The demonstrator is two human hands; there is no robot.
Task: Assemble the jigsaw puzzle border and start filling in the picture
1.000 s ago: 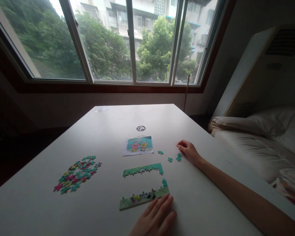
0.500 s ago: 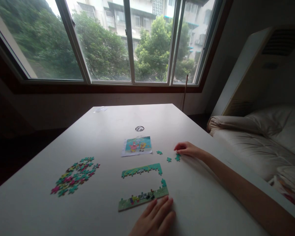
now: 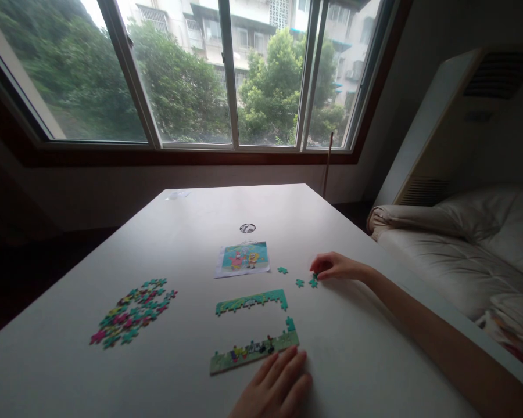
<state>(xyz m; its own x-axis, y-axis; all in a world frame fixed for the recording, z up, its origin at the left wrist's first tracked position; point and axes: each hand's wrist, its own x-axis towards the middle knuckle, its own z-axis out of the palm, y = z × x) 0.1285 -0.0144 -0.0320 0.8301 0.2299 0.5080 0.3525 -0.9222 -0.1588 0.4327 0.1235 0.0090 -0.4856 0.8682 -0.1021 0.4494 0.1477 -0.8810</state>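
Jigsaw piece (image 3: 315, 276), teal, one: on the desk (image 3: 348, 337), right at the fingertips of the right hand (image 3: 336, 267), just under them and partly covered. Long axis: not readable, the outline being too small and half hidden. Nearer hand: the right, plainly.

Loose pieces, teal, three: one just beside it (image 3: 313, 284), on the side toward the person; one near, to its left (image 3: 299, 283); one farther left (image 3: 282, 270), by the picture sheet (image 3: 246, 257).

Right hand: forearm slants in from the right, knuckles up, fingers curled down, thumb and forefinger close together. Whether they grip the piece or merely touch it, I cannot tell from this side of the room.

Left hand (image 3: 278, 384): palm down, fingers outstretched, slightly parted, holding nothing; tips at the near edge of the lower strip (image 3: 229, 361), toward its right end. Strip's long axis: left to right, roughly alongside the upper strip (image 3: 249, 301), apart from it.
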